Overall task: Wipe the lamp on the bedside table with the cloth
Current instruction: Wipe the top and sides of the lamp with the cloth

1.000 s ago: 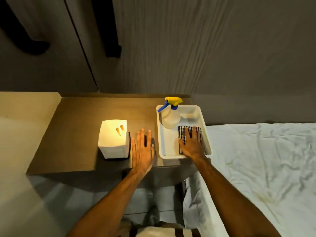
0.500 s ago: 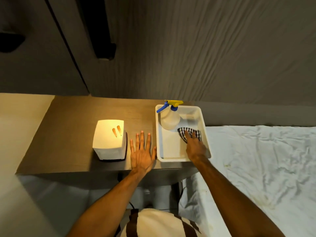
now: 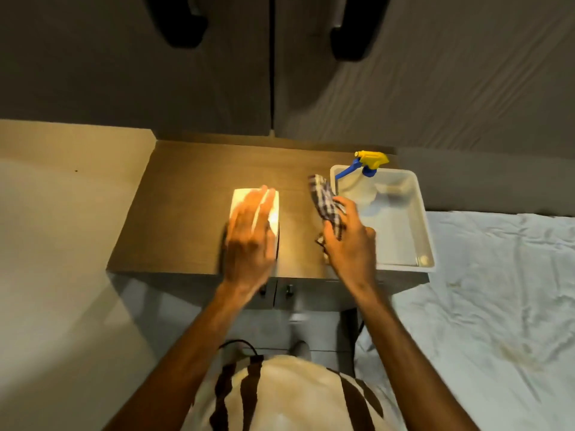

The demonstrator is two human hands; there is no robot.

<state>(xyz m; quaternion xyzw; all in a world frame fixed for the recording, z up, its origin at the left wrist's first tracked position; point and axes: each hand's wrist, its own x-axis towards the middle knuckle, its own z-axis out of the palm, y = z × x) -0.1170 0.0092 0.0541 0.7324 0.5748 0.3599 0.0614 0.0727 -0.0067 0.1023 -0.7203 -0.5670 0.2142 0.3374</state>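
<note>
Wooden bedside table point(image 3: 186, 194) standing between wall and bed point(image 3: 497, 290). Lamp point(image 3: 249, 197) glowing at centre; left hand point(image 3: 249, 241) lying over it, fingers together. Right hand point(image 3: 350, 244) pinching cloth point(image 3: 325, 202) above table, beside tray point(image 3: 426, 231) holding sprayer point(image 3: 361, 181).

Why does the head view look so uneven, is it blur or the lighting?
Head view: both. The lit lamp is the brightest thing, its top blown out and casting warm light over the table. The left hand over it is motion-smeared, the right hand holding the cloth slightly less. Wide-angle bending shows at the edges.
</note>
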